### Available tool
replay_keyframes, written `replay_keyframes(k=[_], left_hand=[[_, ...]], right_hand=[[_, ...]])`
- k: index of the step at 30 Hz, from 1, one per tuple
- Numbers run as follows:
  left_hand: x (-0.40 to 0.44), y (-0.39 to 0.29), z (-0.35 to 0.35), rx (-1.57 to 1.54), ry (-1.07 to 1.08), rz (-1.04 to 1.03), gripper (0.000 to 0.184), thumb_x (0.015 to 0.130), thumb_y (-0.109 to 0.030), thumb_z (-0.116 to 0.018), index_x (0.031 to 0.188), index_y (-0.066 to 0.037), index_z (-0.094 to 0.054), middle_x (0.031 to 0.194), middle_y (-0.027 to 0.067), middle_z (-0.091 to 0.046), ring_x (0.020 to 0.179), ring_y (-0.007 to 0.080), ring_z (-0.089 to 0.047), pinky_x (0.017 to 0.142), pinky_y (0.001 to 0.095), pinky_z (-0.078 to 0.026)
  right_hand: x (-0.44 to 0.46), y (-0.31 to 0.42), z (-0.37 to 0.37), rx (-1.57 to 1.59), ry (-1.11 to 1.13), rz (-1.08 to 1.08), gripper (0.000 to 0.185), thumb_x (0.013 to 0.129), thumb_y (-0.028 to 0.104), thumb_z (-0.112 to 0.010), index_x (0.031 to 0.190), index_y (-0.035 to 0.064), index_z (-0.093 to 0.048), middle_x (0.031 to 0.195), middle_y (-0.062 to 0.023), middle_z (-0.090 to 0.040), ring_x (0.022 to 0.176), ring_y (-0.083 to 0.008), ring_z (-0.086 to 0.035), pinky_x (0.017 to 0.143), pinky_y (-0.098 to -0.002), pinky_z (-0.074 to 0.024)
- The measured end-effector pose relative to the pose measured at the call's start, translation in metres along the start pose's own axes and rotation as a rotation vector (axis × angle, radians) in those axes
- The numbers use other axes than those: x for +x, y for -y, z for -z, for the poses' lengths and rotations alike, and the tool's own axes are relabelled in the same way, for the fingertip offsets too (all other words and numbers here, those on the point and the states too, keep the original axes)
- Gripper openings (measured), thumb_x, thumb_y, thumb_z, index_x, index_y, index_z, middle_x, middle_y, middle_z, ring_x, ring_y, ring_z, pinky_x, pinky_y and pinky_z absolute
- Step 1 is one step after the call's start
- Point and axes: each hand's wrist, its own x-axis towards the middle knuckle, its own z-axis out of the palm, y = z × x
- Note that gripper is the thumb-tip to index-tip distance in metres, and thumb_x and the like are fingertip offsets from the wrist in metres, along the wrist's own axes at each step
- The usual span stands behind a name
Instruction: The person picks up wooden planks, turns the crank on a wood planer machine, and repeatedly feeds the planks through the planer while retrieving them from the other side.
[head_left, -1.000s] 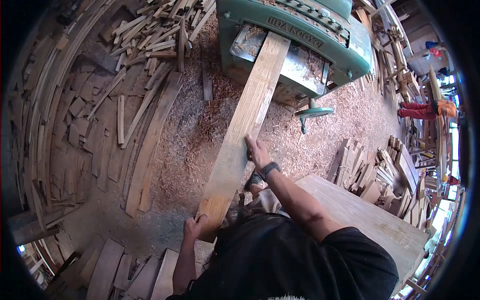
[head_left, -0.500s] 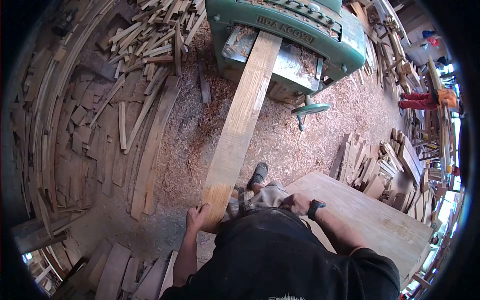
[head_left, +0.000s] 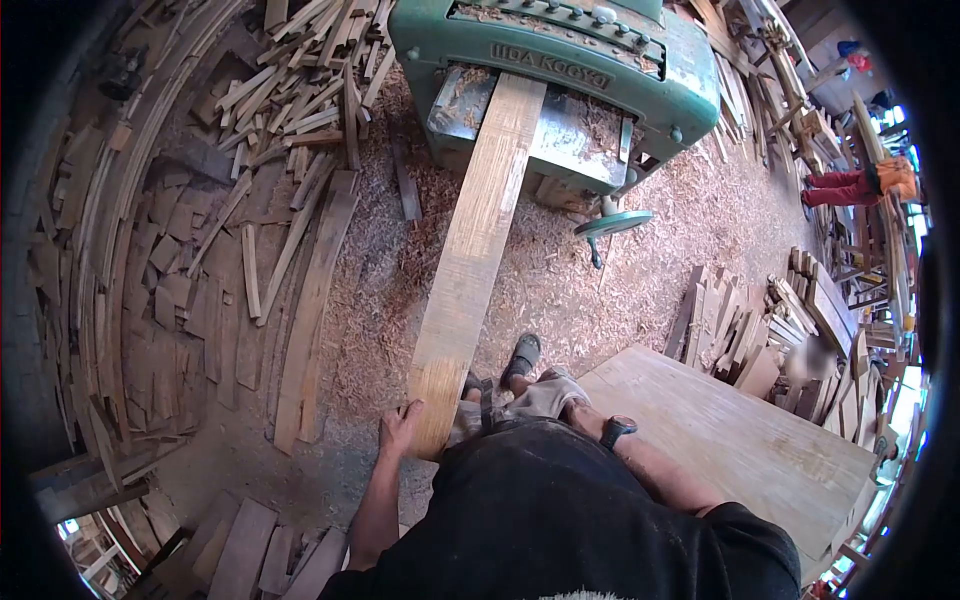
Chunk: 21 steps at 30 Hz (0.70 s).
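A long wooden plank (head_left: 465,260) runs from the green machine (head_left: 550,60) down to my waist, its far end inside the machine's opening. My left hand (head_left: 400,428) grips the near left edge of the plank, thumb on top. Away from the plank, my right hand (head_left: 582,414) rests low at my right thigh, beside my shorts; its fingers are mostly hidden. A dark watch is on that wrist.
A green handwheel (head_left: 614,223) juts from the machine. Wood shavings cover the floor. A wide pale board (head_left: 730,430) lies at my right. Offcuts (head_left: 310,90) are heaped on the left, more wood at right. Another person in orange and red (head_left: 870,183) stands far right.
My right hand has let go of the plank's right edge and dropped back to my thigh. My left hand still holds the near end. The machine appears slightly further left in view.
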Motion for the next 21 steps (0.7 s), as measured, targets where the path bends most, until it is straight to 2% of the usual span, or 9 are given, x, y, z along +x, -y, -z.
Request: replay_keyframes(k=[1, 5, 8, 15, 19, 21], left_hand=[[0.001, -0.001, 0.0, 0.027, 0.003, 0.022, 0.065, 0.082, -0.061, -0.058, 0.092, 0.002, -0.068, 0.08, 0.0267, -0.066, 0.081, 0.0389, -0.067, 0.068, 0.0469, -0.047], [0.006, -0.008, -0.005, -0.026, -0.039, 0.004, 0.065, 0.082, -0.06, -0.059, 0.09, 0.004, -0.068, 0.077, 0.0271, -0.065, 0.077, 0.0372, -0.067, 0.066, 0.0463, -0.047], [0.013, -0.02, -0.004, -0.028, -0.039, -0.006, 0.064, 0.082, -0.059, -0.059, 0.089, 0.004, -0.068, 0.075, 0.0267, -0.065, 0.075, 0.0376, -0.067, 0.065, 0.0461, -0.047], [0.024, -0.049, -0.004, -0.045, -0.06, -0.02, 0.064, 0.083, -0.058, -0.059, 0.09, 0.005, -0.068, 0.076, 0.0273, -0.065, 0.076, 0.0365, -0.067, 0.066, 0.046, -0.047], [0.046, -0.02, -0.015, -0.023, -0.029, 0.034, 0.067, 0.083, -0.06, -0.058, 0.091, 0.005, -0.067, 0.079, 0.0286, -0.065, 0.077, 0.0373, -0.066, 0.067, 0.0455, -0.047], [0.037, -0.058, -0.004, 0.014, -0.009, 0.083, 0.067, 0.083, -0.061, -0.057, 0.091, 0.005, -0.067, 0.08, 0.0279, -0.065, 0.078, 0.0374, -0.066, 0.068, 0.0454, -0.047]], right_hand=[[-0.002, 0.005, 0.001, -0.035, 0.01, -0.026, 0.05, 0.091, 0.028, -0.044, 0.124, -0.009, -0.046, 0.125, -0.0331, -0.049, 0.123, -0.045, -0.044, 0.105, -0.0459, -0.0343], [0.004, 0.004, 0.005, -0.185, 0.08, -0.119, 0.053, 0.092, 0.031, -0.044, 0.126, -0.0095, -0.044, 0.124, -0.0332, -0.05, 0.125, -0.044, -0.042, 0.106, -0.0468, -0.0334], [0.022, -0.01, 0.002, -0.241, 0.26, -0.204, 0.058, 0.091, 0.034, -0.046, 0.129, -0.0089, -0.042, 0.125, -0.0294, -0.052, 0.127, -0.0414, -0.041, 0.105, -0.0451, -0.0346], [0.028, -0.01, 0.013, -0.224, 0.297, -0.234, 0.057, 0.09, 0.034, -0.047, 0.128, -0.0084, -0.044, 0.124, -0.0282, -0.053, 0.126, -0.0408, -0.042, 0.104, -0.0446, -0.0355], [0.028, -0.014, 0.02, -0.222, 0.299, -0.244, 0.056, 0.09, 0.034, -0.047, 0.128, -0.0081, -0.045, 0.124, -0.0275, -0.053, 0.125, -0.0404, -0.043, 0.104, -0.0443, -0.036], [0.027, -0.016, 0.023, -0.217, 0.301, -0.246, 0.056, 0.09, 0.034, -0.048, 0.127, -0.008, -0.045, 0.124, -0.0272, -0.054, 0.125, -0.0402, -0.043, 0.104, -0.0442, -0.0362]])
